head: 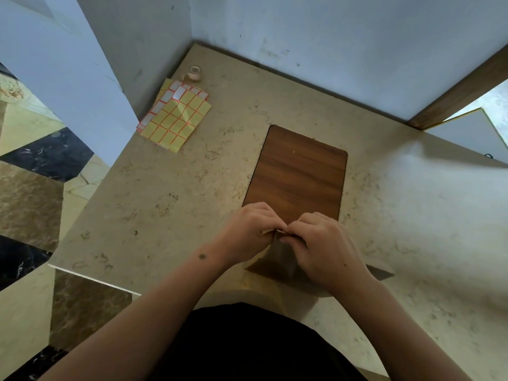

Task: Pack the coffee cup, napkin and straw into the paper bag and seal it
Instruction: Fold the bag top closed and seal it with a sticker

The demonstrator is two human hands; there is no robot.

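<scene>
A brown paper bag (280, 257) stands upright near the front edge of the beige stone table (170, 204), right in front of me. My left hand (247, 229) and my right hand (327, 248) meet over its top, and the fingers of both pinch the bag's top edge between them. Most of the bag is hidden under my hands. No coffee cup, napkin or straw shows anywhere; what is inside the bag cannot be seen.
A wooden board (299, 171) lies on the table just beyond the bag. Sheets of yellow and white sticker labels (176, 116) lie at the far left, with a small tape dispenser (193, 74) behind them. Walls close the far side. The table's left edge drops to a tiled floor.
</scene>
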